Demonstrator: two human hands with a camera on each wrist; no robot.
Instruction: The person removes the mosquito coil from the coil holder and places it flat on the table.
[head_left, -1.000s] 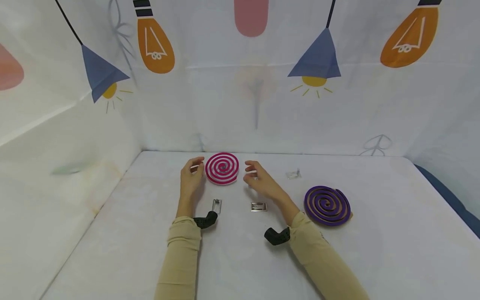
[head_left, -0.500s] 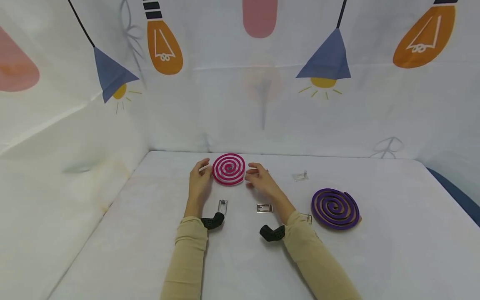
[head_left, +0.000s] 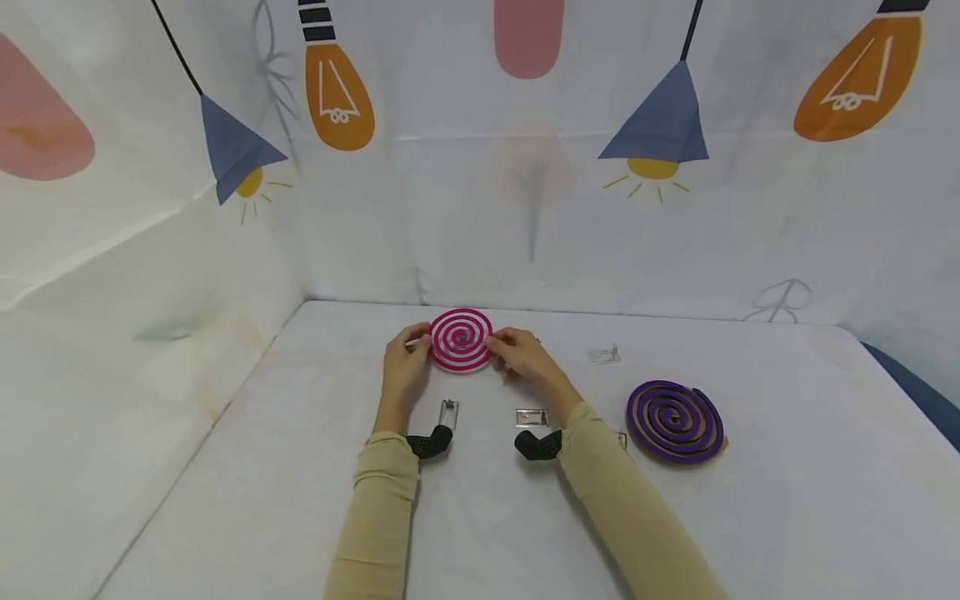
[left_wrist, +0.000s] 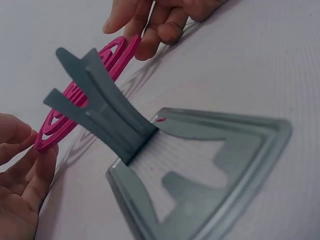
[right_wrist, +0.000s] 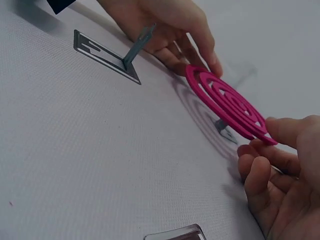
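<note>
A pink mosquito coil (head_left: 461,368) sits level on a small metal stand (right_wrist: 222,128) at the back of the table, raised off the cloth. My left hand (head_left: 405,362) pinches its left edge, with fingers above and below the rim. At the opposite edge, my right hand (head_left: 527,357) pinches the outer end between thumb and fingers, as the right wrist view shows. Its other fingers curl loosely underneath. Near my left wrist stands another metal coil stand (head_left: 448,414), large in the left wrist view with its forked prong raised. A flat metal stand (head_left: 532,417) lies by my right forearm.
To the right lies a purple coil (head_left: 676,422) with brown showing between its turns. A further stand (head_left: 604,356) with a raised prong is at the back right. My right sleeve partly hides one more stand (head_left: 622,439). A white printed cloth wall (head_left: 480,217) rises behind the table.
Both hands have closed in on the pink coil from its two sides and now pinch its edges. The head view has shifted slightly, moving everything a little rightward.
</note>
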